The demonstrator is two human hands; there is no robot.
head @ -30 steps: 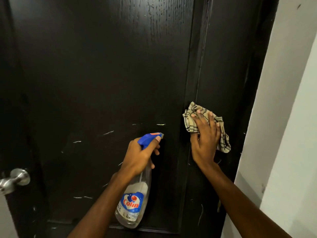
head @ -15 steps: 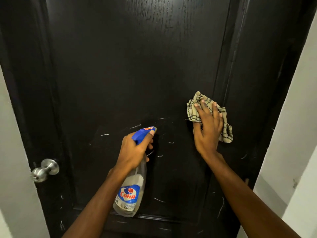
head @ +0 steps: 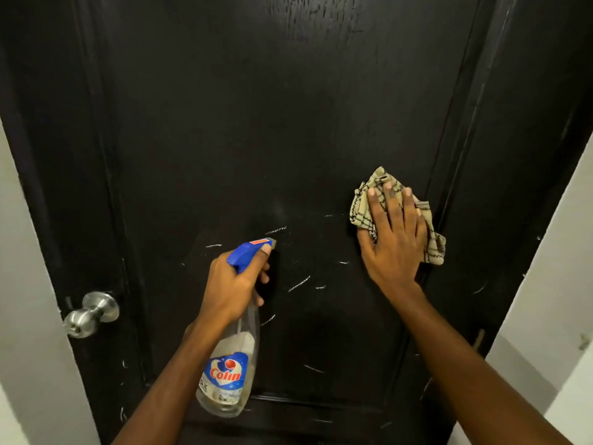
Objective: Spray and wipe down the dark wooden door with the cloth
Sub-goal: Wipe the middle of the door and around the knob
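The dark wooden door fills the view, its recessed panel marked with short pale scratches. The checked beige cloth lies bunched against the panel's right side, near the raised moulding. The right hand presses it flat, fingers straight and spread. The left hand grips the neck of the clear spray bottle (label reads "Colin"), forefinger resting along the blue trigger head, nozzle facing the panel. A steel door knob projects at the left edge, beside a white wall.
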